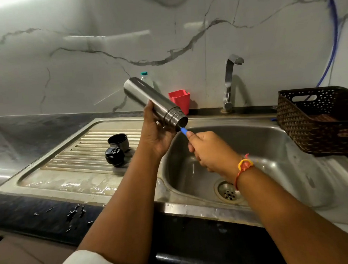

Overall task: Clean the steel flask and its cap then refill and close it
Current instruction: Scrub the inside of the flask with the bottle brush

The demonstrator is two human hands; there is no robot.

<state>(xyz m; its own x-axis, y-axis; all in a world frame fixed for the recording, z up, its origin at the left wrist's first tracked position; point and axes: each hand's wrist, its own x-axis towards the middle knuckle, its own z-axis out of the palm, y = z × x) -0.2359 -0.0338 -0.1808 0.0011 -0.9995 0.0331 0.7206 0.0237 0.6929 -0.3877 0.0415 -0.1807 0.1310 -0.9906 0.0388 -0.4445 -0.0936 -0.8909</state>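
Left fingers (149, 108) wrap the tilted steel flask (146, 93); right fingers (197, 139) clench a blue handle (183, 130) at its mouth.

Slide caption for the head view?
Left hand grips tilted steel flask at sink; right hand holds blue-handled tool in its mouth.

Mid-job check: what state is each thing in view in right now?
flask: uncapped, tilted mouth-down toward the sink, gripped by the left hand
brush: in the flask mouth, only the blue handle showing, gripped by the right hand
cap: off, open side up on the drainboard
stopper: off, beside the cap
tap: no water running
drainboard: wet
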